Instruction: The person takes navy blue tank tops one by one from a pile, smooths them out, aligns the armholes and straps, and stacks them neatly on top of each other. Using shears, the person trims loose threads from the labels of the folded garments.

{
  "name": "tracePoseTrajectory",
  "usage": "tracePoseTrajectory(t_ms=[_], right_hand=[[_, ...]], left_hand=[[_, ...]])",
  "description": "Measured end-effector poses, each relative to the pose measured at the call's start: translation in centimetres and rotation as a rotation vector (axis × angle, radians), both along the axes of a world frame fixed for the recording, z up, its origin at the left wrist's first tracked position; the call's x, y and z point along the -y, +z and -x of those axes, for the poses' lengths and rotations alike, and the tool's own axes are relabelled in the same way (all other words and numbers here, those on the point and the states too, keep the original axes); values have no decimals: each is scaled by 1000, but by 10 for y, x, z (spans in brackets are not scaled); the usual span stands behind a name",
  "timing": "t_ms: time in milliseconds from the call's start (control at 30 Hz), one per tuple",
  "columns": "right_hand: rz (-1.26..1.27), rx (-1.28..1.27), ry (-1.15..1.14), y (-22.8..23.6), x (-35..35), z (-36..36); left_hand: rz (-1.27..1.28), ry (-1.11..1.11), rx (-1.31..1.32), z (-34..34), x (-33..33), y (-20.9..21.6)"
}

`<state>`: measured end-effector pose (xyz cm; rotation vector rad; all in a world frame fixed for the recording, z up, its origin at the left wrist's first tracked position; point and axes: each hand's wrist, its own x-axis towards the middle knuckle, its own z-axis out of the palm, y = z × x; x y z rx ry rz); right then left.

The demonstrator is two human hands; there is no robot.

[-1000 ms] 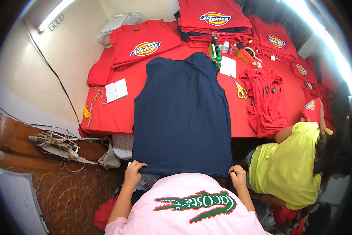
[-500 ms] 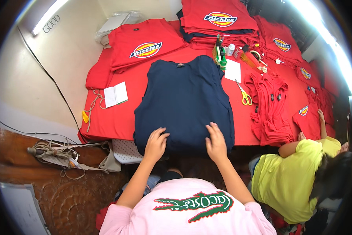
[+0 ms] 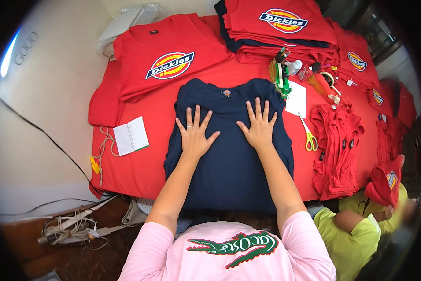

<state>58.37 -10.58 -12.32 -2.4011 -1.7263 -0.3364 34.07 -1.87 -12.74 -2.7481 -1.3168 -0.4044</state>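
A navy sleeveless shirt (image 3: 229,164) lies spread in front of me on the red-covered table (image 3: 152,175), its neck label facing up at the far end and its lower end at the table's near edge. My left hand (image 3: 195,133) rests flat on the upper left of the cloth, fingers spread, a ring on one finger. Level with it on the upper right, my right hand (image 3: 258,125) also presses flat with its fingers apart. Neither hand grips anything. The shirt's sides near the hem are partly hidden by my forearms.
Red printed shirts (image 3: 168,61) lie at the back left, beside a tall shirt stack (image 3: 280,28). An open notebook (image 3: 131,136) is at left. To the right are a green tape dispenser (image 3: 280,77), yellow-handled scissors (image 3: 310,140) and bundled red garments (image 3: 337,145). A co-worker (image 3: 351,234) handles red cloth.
Both my hands have slid away from me, from near the shirt's lower end to its upper part, and now lie flat. The co-worker has lifted a red printed piece.
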Motion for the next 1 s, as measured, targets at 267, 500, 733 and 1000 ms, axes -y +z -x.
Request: tracePoseTrajectory(t_ms=[267, 500, 733, 1000], right_hand=[[-67, -48, -91, 1, -72, -24], [-523, -235, -285, -7, -83, -35], [-811, -384, -232, -18, -70, -48], [-861, -586, -122, 18, 23, -33]], left_hand=[[103, 212, 385, -58, -119, 6], [124, 49, 647, -44, -162, 5], [141, -591, 728, -10, -28, 74], [1034, -176, 527, 18, 57, 29]])
